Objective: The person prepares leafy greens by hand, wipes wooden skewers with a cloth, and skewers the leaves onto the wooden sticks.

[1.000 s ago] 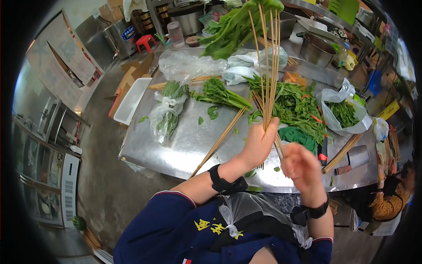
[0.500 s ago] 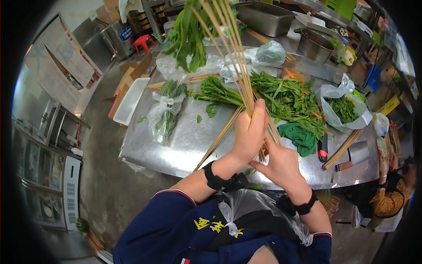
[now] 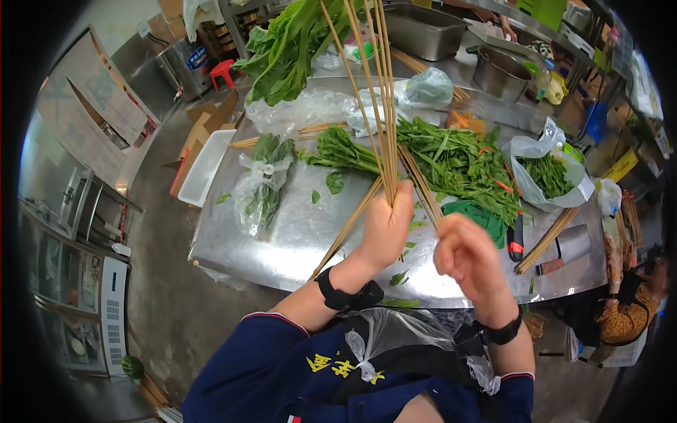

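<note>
My left hand is closed around the lower part of a bundle of thin bamboo skewers, which point up and away from me. Large green leaves hang at the upper left of the bundle; the frame's top edge cuts off where they meet the skewers. Beside it, my right hand has curled fingers, partly blurred, and I cannot make out anything in them. More skewers lie on the table just beyond my right fingers. A heap of cut leafy greens spreads behind both hands.
On the metal table are a bagged bunch of greens, a green cloth, a cleaver, an open bag of greens and a skewer bundle. A pot and a metal tray stand behind.
My right hand has come away from the skewer bundle and moved to the right, its fingers curling. My left hand has shifted slightly left and down, still gripping the bundle.
</note>
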